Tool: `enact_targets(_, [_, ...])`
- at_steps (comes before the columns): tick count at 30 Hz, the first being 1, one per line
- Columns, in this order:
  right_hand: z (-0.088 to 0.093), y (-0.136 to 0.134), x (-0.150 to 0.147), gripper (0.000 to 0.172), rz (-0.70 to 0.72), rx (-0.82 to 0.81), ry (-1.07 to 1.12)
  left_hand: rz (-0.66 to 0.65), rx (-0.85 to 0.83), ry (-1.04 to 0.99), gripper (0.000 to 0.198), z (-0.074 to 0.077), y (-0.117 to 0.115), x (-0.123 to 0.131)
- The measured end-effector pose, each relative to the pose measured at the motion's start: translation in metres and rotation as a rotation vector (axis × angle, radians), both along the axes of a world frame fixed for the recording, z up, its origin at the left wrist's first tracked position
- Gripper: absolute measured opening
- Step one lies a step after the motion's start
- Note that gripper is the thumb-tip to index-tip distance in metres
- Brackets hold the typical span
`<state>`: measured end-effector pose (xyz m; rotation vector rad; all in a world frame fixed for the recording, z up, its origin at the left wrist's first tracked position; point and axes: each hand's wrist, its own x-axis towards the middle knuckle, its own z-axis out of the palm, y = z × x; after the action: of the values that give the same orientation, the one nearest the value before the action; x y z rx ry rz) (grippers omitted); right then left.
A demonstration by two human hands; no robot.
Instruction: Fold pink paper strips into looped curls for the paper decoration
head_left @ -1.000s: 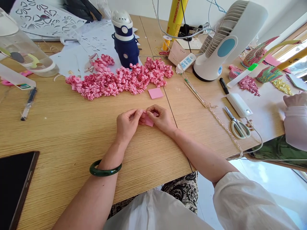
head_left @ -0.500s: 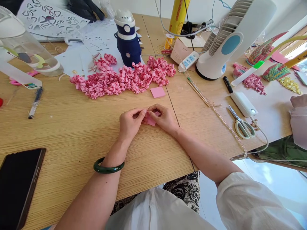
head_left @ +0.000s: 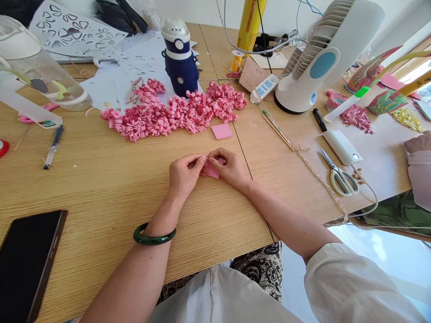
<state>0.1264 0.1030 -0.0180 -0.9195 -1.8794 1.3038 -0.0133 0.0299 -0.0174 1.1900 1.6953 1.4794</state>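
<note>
Between my two hands is a small piece of pink paper [head_left: 213,171], held just above the table and partly covered by my fingers. My left hand [head_left: 185,176] is closed, thumb and forefinger pinched at the paper's left edge. My right hand [head_left: 230,168] is closed too, its fingertips meeting the left ones on the same paper. Just beyond them lies a flat pink paper pad [head_left: 222,131]. Behind that spreads a long heap of curled pink paper flowers [head_left: 161,116].
A phone [head_left: 28,260] lies at the left, near a pen [head_left: 53,147] and a water bottle [head_left: 50,85]. A navy bottle [head_left: 182,67] stands behind the heap. Right are a fan [head_left: 319,67], power strip [head_left: 266,87], scissors [head_left: 340,175] and another person's hand [head_left: 419,142].
The view has shifted very slightly. My hands stay pinched on the pink paper in nearly the same place, with only a tiny finger movement.
</note>
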Motion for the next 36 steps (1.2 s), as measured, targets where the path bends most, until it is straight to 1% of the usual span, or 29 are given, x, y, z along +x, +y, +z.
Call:
enact_targets(4, [0.0003,-0.0010,-0.0003,0.019,0.009,-0.029,0.021,0.016,-0.023,-0.012,0.026,0.0013,-0.0004,0.0006])
enact_targets(9, [-0.0004,-0.0013,-0.0014,0.021,0.002,-0.043,0.028,0.008,-0.014,-0.037,0.025,0.0020,-0.0008,0.0014])
enact_targets(14, [-0.0018,-0.0002,-0.0014,0.018,-0.002,-0.015,0.020,-0.007,-0.017,-0.016,0.024,0.0014,-0.0006,0.0007])
enact_targets(22, [-0.0004,-0.0008,-0.0014,0.018,-0.001,-0.043,0.029,0.011,-0.029,-0.045,0.022,0.0008,0.0005,0.0004])
enact_targets(26, [0.0018,-0.0013,-0.0017,0.020,-0.007,-0.051,0.022,0.016,-0.020,-0.027,0.023,-0.0001,0.0007,0.0003])
enact_targets(30, [0.0012,-0.0006,-0.0020,0.016,-0.014,-0.038,0.021,-0.002,-0.017,-0.002,0.025,-0.0021,0.0007,-0.0002])
enact_targets(36, [-0.0005,-0.0007,-0.0015,0.017,0.004,-0.027,0.011,0.022,-0.021,0.004,0.023,-0.0036,0.0001,-0.0013])
